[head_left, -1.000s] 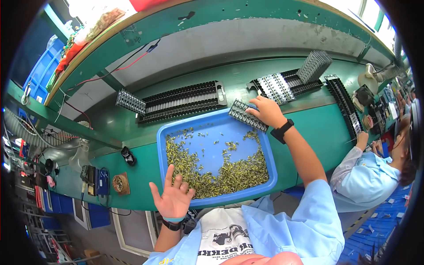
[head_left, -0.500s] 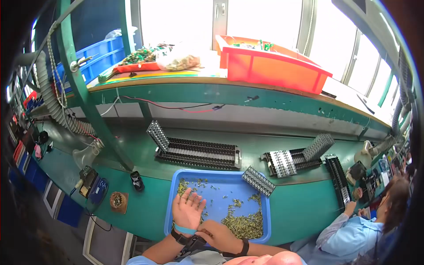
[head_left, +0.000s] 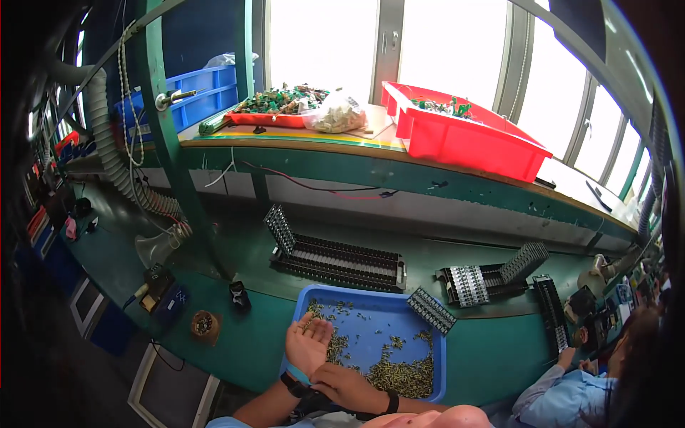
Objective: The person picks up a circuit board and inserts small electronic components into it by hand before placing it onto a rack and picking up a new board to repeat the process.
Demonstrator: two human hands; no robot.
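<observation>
My left hand (head_left: 307,348) is held palm up with its fingers stretched out, over the left part of a blue tray (head_left: 308,296). Around its wrist sit a light-blue wristband (head_left: 297,374) and a black strap (head_left: 291,386). My right hand (head_left: 344,386) reaches across, its fingers curled against the left wrist and closed at the edge of the wristband; the fingertips are partly hidden. Many small yellow-green parts (head_left: 399,376) lie in the tray, thickest at its near right. A rack-like plate with rows of small cells (head_left: 431,311) rests across the tray's right rim.
Behind the tray stand a long black slotted rack (head_left: 342,262) and a shorter one (head_left: 467,285), with upright plates. A small round container (head_left: 205,324) sits at left. A red bin (head_left: 471,146) stands on the shelf. At right a co-worker (head_left: 571,392) handles another black rack (head_left: 551,314).
The view has shifted, so the scene sits further right and lower. My right hand stays at my left wrist, its fingers shifted slightly; my left hand remains palm up.
</observation>
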